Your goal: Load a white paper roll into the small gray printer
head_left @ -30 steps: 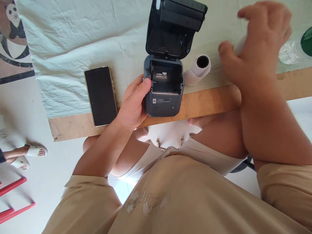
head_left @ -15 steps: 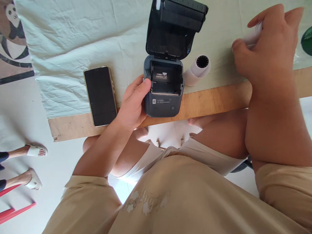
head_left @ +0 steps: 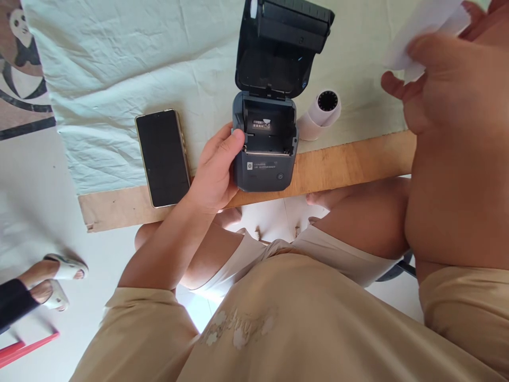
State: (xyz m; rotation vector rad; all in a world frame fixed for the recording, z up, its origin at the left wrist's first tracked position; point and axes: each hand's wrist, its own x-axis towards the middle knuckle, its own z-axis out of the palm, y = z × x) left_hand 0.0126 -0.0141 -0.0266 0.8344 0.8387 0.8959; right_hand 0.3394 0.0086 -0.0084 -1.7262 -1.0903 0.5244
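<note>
At the table edge [head_left: 350, 157], the left hand [head_left: 213, 172] is clamped on the printer [head_left: 262, 178] — lid [head_left: 280, 45] up, I see — while well to the right, above the cloth [head_left: 111, 69], the right hand [head_left: 457, 87] grips blurred white paper [head_left: 421, 29].

The lid [head_left: 284, 63] of the black device [head_left: 265, 172] stands swung back, blocking the far side; the compartment [head_left: 268, 139] is accessible from above. Left side: obstructed by the left hand [head_left: 217, 167], its thumb against the casing. Right side: the white cylinder [head_left: 319, 115] stands just beside the casing and obstructs low approach; contact cannot be determined. Between the white cylinder and the right hand [head_left: 457, 82], which holds a blurred white item [head_left: 423, 34], a broad stretch of cloth [head_left: 366, 74] is passable. The phone [head_left: 163, 159] lies flat; clearance exists above it. Below the near edge of the worktop [head_left: 350, 161], the right thigh [head_left: 369, 217] restricts passage.
</note>
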